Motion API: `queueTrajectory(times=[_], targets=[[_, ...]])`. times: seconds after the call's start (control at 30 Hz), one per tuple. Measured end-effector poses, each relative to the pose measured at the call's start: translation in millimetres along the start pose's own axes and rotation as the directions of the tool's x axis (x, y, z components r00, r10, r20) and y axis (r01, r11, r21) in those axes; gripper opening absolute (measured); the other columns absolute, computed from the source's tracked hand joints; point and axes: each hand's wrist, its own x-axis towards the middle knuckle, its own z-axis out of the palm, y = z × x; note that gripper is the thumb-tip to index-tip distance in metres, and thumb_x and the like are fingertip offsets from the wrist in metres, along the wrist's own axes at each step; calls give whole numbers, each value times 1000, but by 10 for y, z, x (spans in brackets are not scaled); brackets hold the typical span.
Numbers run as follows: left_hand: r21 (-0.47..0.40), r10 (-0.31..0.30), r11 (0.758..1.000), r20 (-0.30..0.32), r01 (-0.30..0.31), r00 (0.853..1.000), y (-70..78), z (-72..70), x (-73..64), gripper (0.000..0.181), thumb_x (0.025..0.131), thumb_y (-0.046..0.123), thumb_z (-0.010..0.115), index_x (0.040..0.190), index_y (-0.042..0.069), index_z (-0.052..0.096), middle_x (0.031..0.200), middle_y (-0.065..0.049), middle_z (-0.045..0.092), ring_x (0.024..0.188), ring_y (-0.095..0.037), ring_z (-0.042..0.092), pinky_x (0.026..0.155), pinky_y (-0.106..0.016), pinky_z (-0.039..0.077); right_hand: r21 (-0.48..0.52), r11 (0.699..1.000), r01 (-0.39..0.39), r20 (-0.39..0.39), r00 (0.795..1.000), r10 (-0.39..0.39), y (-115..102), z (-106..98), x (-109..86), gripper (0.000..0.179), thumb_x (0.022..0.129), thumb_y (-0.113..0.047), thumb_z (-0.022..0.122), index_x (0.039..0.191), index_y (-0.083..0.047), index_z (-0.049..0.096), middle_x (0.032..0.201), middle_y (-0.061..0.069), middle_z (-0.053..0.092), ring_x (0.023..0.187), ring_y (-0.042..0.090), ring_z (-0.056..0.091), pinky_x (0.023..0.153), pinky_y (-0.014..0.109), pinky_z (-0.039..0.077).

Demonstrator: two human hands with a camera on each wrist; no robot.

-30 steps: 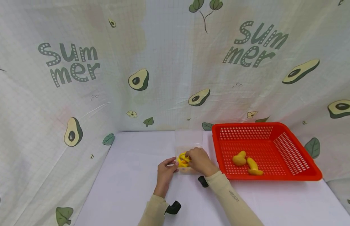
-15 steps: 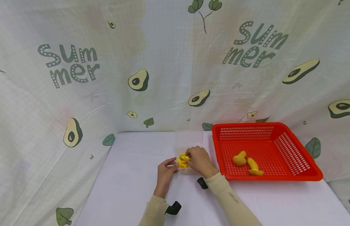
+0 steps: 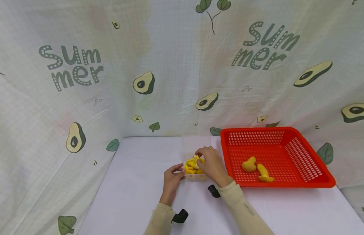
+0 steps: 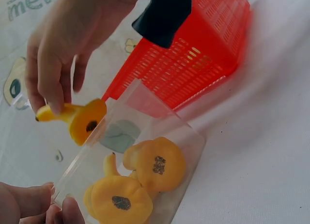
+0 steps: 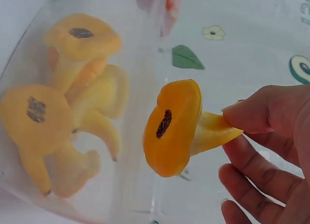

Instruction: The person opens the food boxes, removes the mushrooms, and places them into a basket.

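In the head view a clear plastic box (image 3: 196,178) stands on the white table, its transparent lid (image 3: 196,143) raised at the back. My left hand (image 3: 171,179) grips the box's left edge between thumb and fingers. With thumb and fingertips, my right hand (image 3: 210,163) pinches the stem of a yellow mushroom (image 5: 173,129), cap pointing away from the hand. In the left wrist view this mushroom hangs above the box's rim. Several more yellow mushrooms (image 4: 120,200) lie inside the box, seen through its wall.
To the right of the box sits a red slotted basket (image 3: 287,185) holding two mushroom-shaped pieces (image 3: 249,165), close to the right forearm. A printed cloth (image 3: 170,107) hangs behind the table. Each wrist carries a black camera mount (image 3: 180,216).
My right hand has risen slightly and shifted right, lifting a mushroom up from the pile in the box. The left hand has stayed at the box's edge.
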Motion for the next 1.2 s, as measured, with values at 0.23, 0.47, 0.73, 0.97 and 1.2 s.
queueTrajectory(times=[0.23,0.47,0.73,0.97,1.2], targets=[[1,-10,1000,-12,10,1000,3,7,34,35,94,-6,74,127,-13,68,103,-15,65,77,-14,64,69,-24,64,-6,995,95,-115,989,-95,-31,-243,-91,19,83,-1,85,98,-10,78,95,3,73,92,26,61,85,42,56],[11,-23,1000,-11,23,1000,44,-6,25,34,95,-4,73,128,-11,69,105,-16,64,77,-14,63,71,-24,64,-75,985,156,-192,967,-168,-3,-424,-170,22,79,0,89,96,-10,79,95,3,72,93,27,60,86,44,54],[2,-31,1000,-22,32,999,47,-3,32,34,93,-7,74,127,-12,69,103,-15,64,75,-14,63,68,-24,63,-99,982,162,-228,957,-181,67,-633,-279,22,80,-2,91,97,-10,80,99,6,73,100,30,60,91,49,54],[-6,-26,1000,0,26,1000,43,-14,36,36,93,-8,73,128,-14,67,104,-16,65,75,-14,63,68,-24,63,-110,982,154,-294,939,-180,272,-805,-355,26,77,3,91,97,-7,78,98,9,72,99,33,60,87,51,52],[8,-25,1000,18,25,1000,153,-18,-37,37,94,-10,71,129,-18,64,105,-21,64,76,-14,63,71,-28,65,-123,987,105,-348,927,-142,518,-1001,-423,29,74,11,89,96,-4,77,97,13,72,97,36,61,82,54,49]])
